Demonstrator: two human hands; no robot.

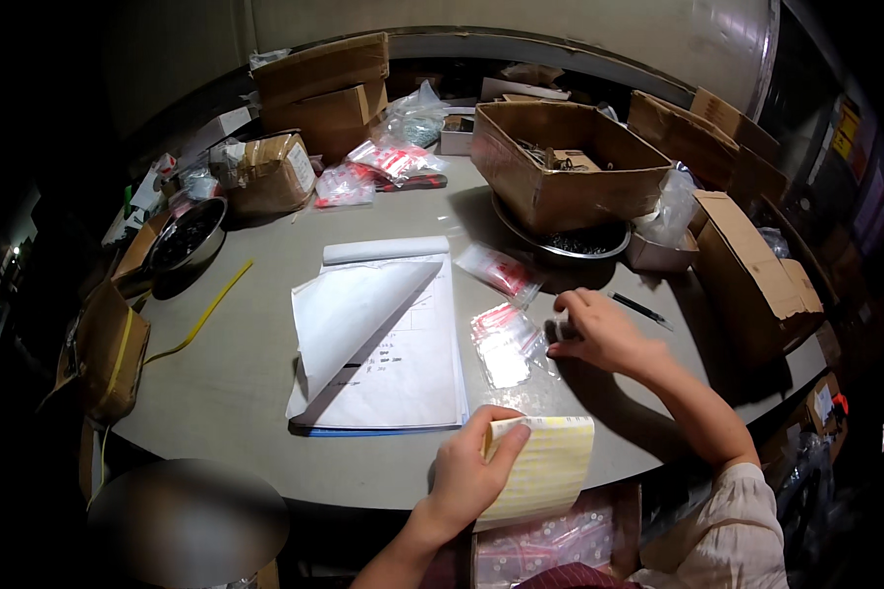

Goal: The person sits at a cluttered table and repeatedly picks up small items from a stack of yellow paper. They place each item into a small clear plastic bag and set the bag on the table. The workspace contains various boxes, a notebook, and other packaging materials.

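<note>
My left hand (469, 469) holds a yellow sheet of stickers (543, 461) by its upper left edge, the thumb lying on top. The sheet hangs over the table's front edge. My right hand (604, 332) hovers beside a small pile of clear zip bags (506, 346) with red stripes. Its fingers are curled, with a gap between thumb and forefinger and nothing plainly held there. Behind this pile lies another bundle of red-marked zip bags (499, 272). Left of the bags is a pad of papers (413, 368), its top sheet folded over diagonally.
A black pen (641, 310) lies right of my right hand. Farther back, a large cardboard box (570, 187) rests on a metal bowl (604, 243). Another bowl (189, 236), boxes (265, 175) and a yellow strap (206, 314) occupy the left. Below the front edge is a box of bagged pieces (550, 550).
</note>
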